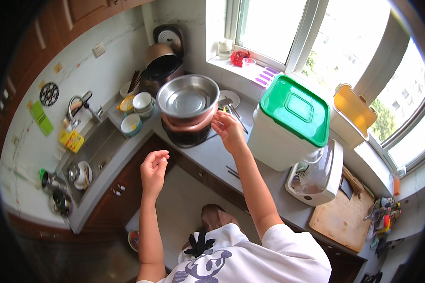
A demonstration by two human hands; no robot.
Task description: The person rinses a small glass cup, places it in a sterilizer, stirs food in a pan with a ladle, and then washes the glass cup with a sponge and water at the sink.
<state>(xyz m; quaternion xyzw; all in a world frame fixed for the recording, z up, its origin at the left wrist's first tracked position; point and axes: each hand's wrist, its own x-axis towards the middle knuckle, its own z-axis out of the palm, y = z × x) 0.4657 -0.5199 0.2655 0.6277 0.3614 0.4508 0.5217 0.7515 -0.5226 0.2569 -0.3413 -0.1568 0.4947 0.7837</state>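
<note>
Both of my hands are raised in front of me with nothing in them. My left hand (154,173) hovers above the floor and the cabinet fronts, its fingers curled loosely. Palm turned inward, my right hand (228,131) is beside the copper-coloured pot (195,124); whether it touches the pot I cannot tell. A wide stainless steel basin (187,99) sits on top of that pot. Beneath is a black round cooking surface (184,137) on the grey countertop. Behind my right hand, a white plate (233,99) holds a ladle (225,102).
Small bowls (131,124) stand left of the pot, with an open rice cooker (162,70) behind. The sink (104,145) holds dishes. A green-lidded white bin (287,141), a clear-lidded container (317,175) and a cutting board (341,219) line the right counter. Chopsticks (232,172) lie near my right forearm.
</note>
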